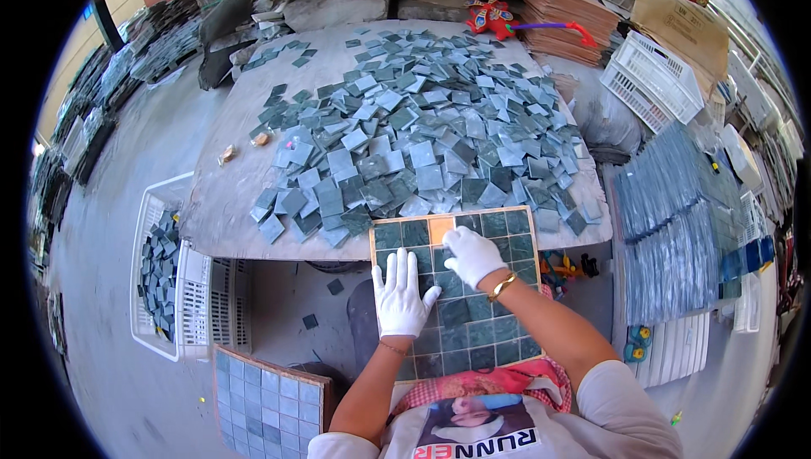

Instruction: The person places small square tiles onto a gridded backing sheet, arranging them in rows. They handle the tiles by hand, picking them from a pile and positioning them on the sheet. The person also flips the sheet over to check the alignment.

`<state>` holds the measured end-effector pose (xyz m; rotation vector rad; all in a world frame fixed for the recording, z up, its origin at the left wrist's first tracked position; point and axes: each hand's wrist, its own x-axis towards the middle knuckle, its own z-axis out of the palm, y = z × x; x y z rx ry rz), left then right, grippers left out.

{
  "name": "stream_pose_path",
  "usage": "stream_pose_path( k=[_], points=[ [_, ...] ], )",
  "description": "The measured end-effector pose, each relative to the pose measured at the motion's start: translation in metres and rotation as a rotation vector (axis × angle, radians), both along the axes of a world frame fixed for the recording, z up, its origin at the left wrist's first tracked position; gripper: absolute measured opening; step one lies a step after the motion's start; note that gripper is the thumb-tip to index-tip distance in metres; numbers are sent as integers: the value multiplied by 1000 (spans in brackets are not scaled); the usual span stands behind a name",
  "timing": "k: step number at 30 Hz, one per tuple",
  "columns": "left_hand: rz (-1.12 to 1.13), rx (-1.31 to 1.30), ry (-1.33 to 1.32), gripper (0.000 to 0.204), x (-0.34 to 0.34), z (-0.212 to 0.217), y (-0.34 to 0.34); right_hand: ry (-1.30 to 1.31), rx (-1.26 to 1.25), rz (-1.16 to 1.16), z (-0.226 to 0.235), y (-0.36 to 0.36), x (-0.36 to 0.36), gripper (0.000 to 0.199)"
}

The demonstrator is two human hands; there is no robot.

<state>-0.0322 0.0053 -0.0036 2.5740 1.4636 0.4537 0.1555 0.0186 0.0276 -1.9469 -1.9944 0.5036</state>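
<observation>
A wooden tray-like board (456, 336) lies before me, its cells filled with dark green square stone tiles. One cell (440, 228) in its far row shows bare orange wood. My left hand (402, 294), in a white glove, rests flat on the tiles with its fingers stretched. Beside the bare cell, my right hand (475, 256), also gloved and wearing a gold bangle, has its fingers curled and pressed together at the tiles. Whether a tile sits under those fingertips is hidden. Just beyond the board spreads a large heap of loose grey-green tiles (422, 155) on a table.
The pale table (224, 214) carries the heap, with a red toy (492, 18) at its far end. A white crate (194, 290) of tiles stands at left, above a second tiled board (266, 404). Stacked slabs (667, 231) and white crates (650, 79) line the right.
</observation>
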Motion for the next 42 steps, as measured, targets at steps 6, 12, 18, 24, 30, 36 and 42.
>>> stream_pose_path(
  k=[6, 12, 18, 24, 30, 36, 42],
  points=[
    [12, 0, 0, 78, -2, -1, -1, 1032, -170, -504, 5, 3, 33, 16],
    [21, -16, -16, 78, -4, -2, -2, 6, -144, -108, 22, -23, 5, 44],
    [14, -16, -23, 78, -2, 1, -1, -85, 152, 165, 1, -19, 2, 45],
    [12, -24, -17, 77, 0, 1, 1, -317, -4, 1, 15, -13, -8, 45],
    [-212, 3, -79, 70, 1, 1, -2, 71, -30, -13, 7, -1, 23, 43],
    [-270, -35, -36, 64, 9, -4, -7, 264, -22, -95, 12, -8, 47, 29],
    [-249, -47, -169, 57, 6, -2, -8, -112, 211, 225, -14, -13, 13, 40]
  ],
)
